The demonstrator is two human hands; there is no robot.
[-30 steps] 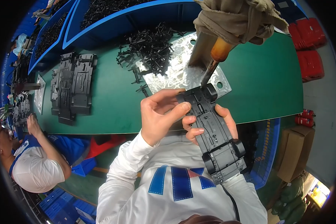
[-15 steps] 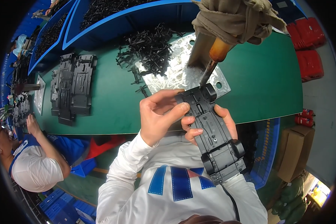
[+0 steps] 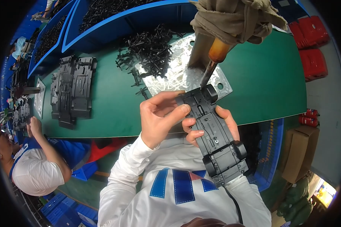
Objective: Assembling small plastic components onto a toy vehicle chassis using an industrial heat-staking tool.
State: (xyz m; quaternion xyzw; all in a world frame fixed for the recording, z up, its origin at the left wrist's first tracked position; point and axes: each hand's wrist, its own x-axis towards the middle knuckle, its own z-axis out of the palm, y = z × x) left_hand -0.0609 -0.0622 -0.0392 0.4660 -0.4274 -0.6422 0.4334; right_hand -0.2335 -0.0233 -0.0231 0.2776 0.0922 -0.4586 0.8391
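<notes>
A black plastic toy-car chassis (image 3: 214, 132) is tilted in front of me, its far end up by the tip of a soldering iron (image 3: 212, 64). The iron hangs point-down with an orange handle, its upper part wrapped in tan cloth (image 3: 231, 22). My left hand (image 3: 159, 117) pinches the chassis' far left corner between thumb and fingers. From beneath, my right hand (image 3: 228, 123) wraps round the middle, fingers on both long edges. Whether the iron tip touches the plastic I cannot tell. Behind the chassis lies a shiny metal plate (image 3: 174, 83).
Small black parts (image 3: 149, 51) are heaped on the green table (image 3: 117, 109). More chassis (image 3: 72, 90) lie at the left. Blue bins (image 3: 132, 26) of black parts line the far edge. At the left sits another person (image 3: 41, 162). A cardboard box (image 3: 301, 153) stands at the right.
Little differs. The whole scene has shifted slightly left in view; both hands keep the same hold on the chassis. The person at the left has moved a hand a little.
</notes>
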